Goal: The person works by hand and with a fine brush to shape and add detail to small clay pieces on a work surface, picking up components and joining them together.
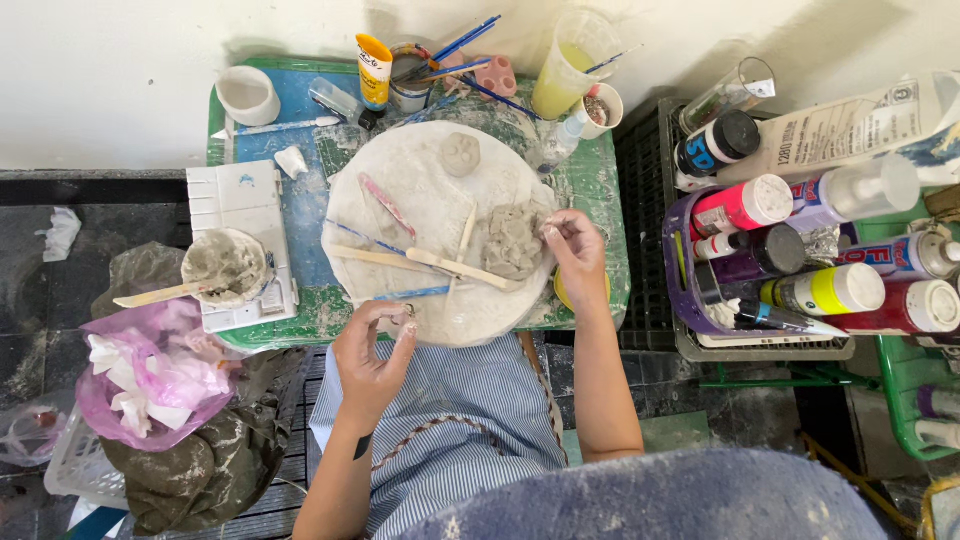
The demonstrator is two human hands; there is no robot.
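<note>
Clay sits at the round board's right edge, your right hand pinching it, left fingers curled around a small bit.

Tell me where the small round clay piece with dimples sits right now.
In the head view, the small round clay piece lies near the far edge of the white round board, beyond the larger clay lump that the right hand touches.
</note>
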